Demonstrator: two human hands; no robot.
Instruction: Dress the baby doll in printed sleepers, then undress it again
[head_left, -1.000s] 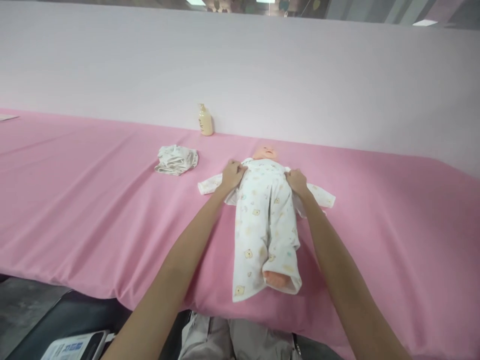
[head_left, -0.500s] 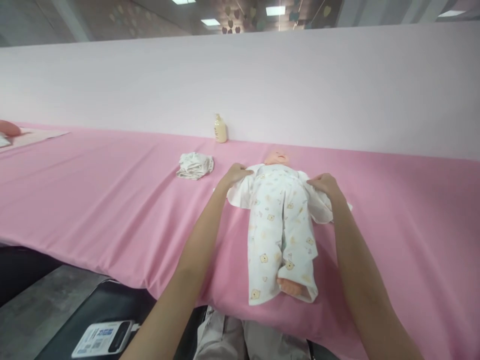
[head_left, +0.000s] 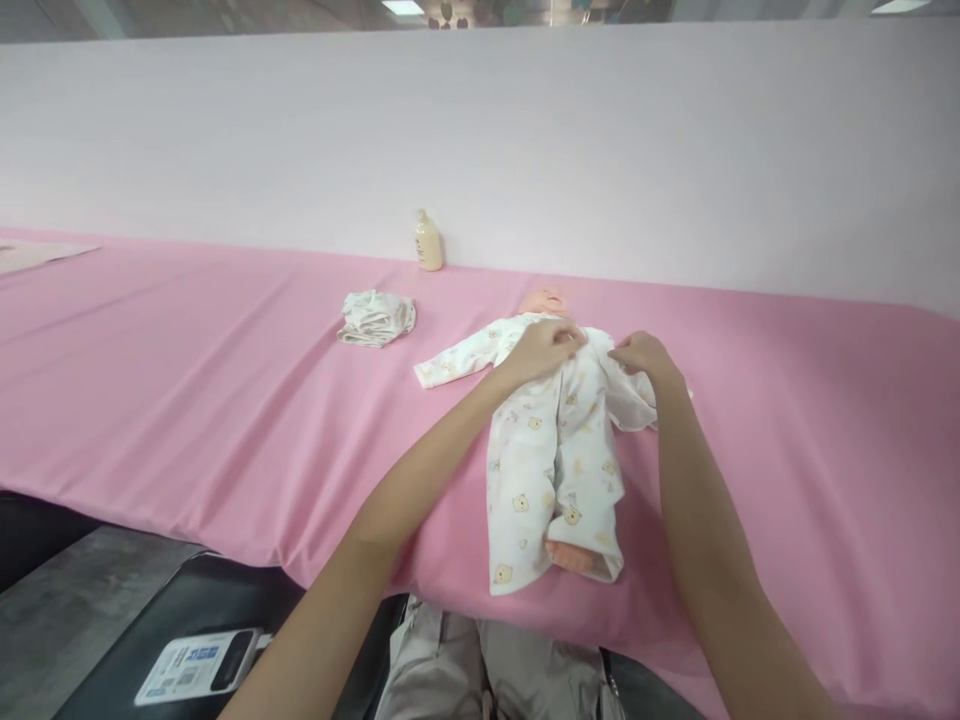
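Note:
A baby doll lies on its back on the pink table cover, dressed in a white printed sleepsuit. One bare foot shows at the near end. My left hand is closed on the sleepsuit cloth at the doll's chest. My right hand pinches the right flap of the same garment beside it. The garment's left sleeve lies stretched out flat on the cover.
A crumpled white cloth lies left of the doll. A cream pump bottle stands at the pale back wall. The table's near edge runs across the lower frame, with a phone-like device on a dark surface below it.
Both hands have moved inward from the doll's sides to its chest, drawing the garment's flaps together. The left sleeve is now uncovered and lying flat.

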